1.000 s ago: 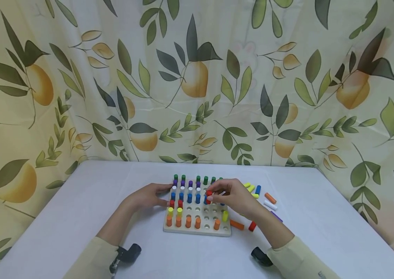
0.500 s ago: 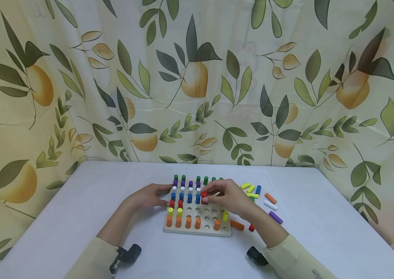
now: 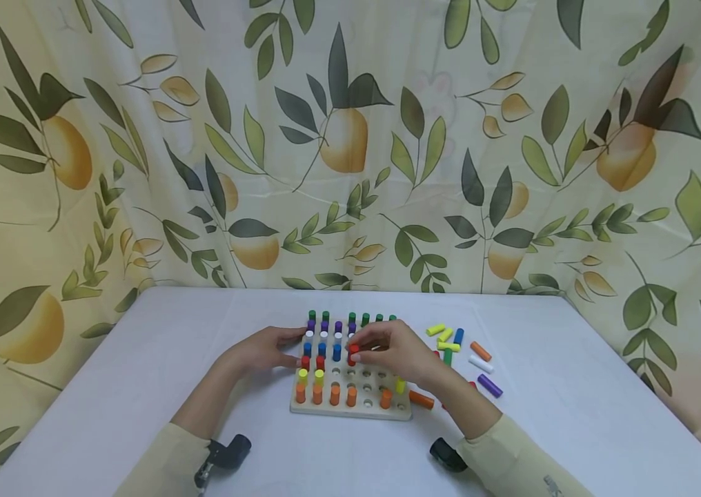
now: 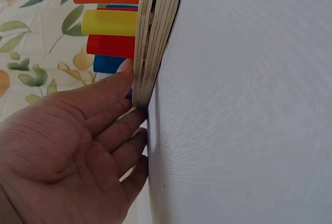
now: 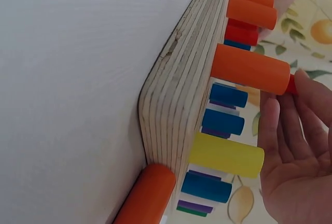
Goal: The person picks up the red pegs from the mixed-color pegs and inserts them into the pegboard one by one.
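A pale wooden pegboard (image 3: 326, 410) stands on the table, with rows of upright coloured pegs. My right hand (image 3: 403, 352) pinches a red peg (image 3: 352, 359) between thumb and fingertips, over the row where two red pegs (image 3: 321, 363) stand at the left. In the right wrist view, the held peg's red end (image 5: 292, 84) shows behind an orange peg (image 5: 251, 68). My left hand (image 3: 263, 348) touches the board's left edge. In the left wrist view, its thumb lies at the board's edge by the pegs, and the fingers (image 4: 122, 133) extend along the side to the tabletop.
Loose pegs lie right of the board, among them a purple peg (image 3: 490, 386), a white peg (image 3: 481, 366), a blue peg (image 3: 459, 337) and several yellow ones. An orange peg (image 3: 421, 400) lies close to the board's right edge. A patterned curtain (image 3: 350, 207) hangs behind the white table (image 3: 201, 310).
My right hand has moved left across the board with the red peg, bringing more loose pegs at the right into sight. The left hand has stayed at the board's edge.
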{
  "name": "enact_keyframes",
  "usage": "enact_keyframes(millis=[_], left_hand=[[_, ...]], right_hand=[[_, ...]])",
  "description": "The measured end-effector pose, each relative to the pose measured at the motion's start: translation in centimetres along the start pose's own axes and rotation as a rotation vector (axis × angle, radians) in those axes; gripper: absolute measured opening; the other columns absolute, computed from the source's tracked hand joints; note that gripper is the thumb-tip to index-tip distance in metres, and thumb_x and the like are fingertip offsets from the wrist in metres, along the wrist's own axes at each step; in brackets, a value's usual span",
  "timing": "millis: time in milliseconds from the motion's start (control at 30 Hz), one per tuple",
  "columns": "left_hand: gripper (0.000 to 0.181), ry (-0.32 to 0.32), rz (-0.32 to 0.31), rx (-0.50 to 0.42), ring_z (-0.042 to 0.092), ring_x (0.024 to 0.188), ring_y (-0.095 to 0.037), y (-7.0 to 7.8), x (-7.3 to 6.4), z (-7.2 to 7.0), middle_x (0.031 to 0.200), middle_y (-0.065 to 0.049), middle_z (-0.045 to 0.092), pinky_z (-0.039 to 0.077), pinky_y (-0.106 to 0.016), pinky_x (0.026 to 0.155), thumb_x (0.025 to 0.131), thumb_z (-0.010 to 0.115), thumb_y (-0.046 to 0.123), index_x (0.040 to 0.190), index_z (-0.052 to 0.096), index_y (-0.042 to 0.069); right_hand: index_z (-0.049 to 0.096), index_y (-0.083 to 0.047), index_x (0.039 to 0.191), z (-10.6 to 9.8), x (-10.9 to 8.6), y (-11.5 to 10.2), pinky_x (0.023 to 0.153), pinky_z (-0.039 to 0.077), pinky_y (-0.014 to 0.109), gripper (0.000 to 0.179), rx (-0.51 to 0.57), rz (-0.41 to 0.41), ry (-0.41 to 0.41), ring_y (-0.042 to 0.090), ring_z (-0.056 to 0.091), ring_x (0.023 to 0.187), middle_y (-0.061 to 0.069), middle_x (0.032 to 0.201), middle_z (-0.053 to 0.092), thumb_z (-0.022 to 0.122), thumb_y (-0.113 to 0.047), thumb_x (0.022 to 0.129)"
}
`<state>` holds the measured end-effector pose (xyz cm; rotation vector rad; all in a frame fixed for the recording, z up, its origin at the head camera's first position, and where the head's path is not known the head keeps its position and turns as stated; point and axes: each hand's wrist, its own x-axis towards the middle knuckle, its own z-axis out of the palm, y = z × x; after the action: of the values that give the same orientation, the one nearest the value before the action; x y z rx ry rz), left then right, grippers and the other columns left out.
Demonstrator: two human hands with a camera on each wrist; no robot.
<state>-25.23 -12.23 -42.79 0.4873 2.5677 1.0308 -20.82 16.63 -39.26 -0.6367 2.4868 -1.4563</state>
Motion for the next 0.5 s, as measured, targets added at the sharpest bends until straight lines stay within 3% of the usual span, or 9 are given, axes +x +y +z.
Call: enact_keyframes(millis=[200, 500], left_hand=[[0.069, -0.001, -0.001, 0.003, 0.035, 0.149, -0.036, -0.1, 0.0, 0.1, 0.156, -0.01, 0.049, 0.033, -0.06, 0.116, 0.091, 0.08, 0.017, 0.154, 0.052, 0.014], [0.068, 0.008, -0.007, 0.001, 0.034, 0.149, -0.036, 0.0, 0.0, 0.0, 0.157, -0.008, 0.049, 0.031, -0.06, 0.117, 0.091, 0.08, 0.017, 0.153, 0.053, 0.015]], right_hand=[[0.077, -0.014, 0.115, 0.4, 0.5, 0.1, 0.093, 0.057, 0.037, 0.02, -0.024, 0.011, -0.02, 0.02, 0.068, 0.102, -0.002, 0.109, 0.074, 0.072, -0.006, 0.098], [0.076, -0.01, 0.115, 1.1, 0.9, -0.2, 0.097, 0.055, 0.039, 0.018, -0.005, 0.019, -0.06, 0.02, 0.07, 0.103, -0.001, 0.107, 0.074, 0.072, -0.005, 0.098]])
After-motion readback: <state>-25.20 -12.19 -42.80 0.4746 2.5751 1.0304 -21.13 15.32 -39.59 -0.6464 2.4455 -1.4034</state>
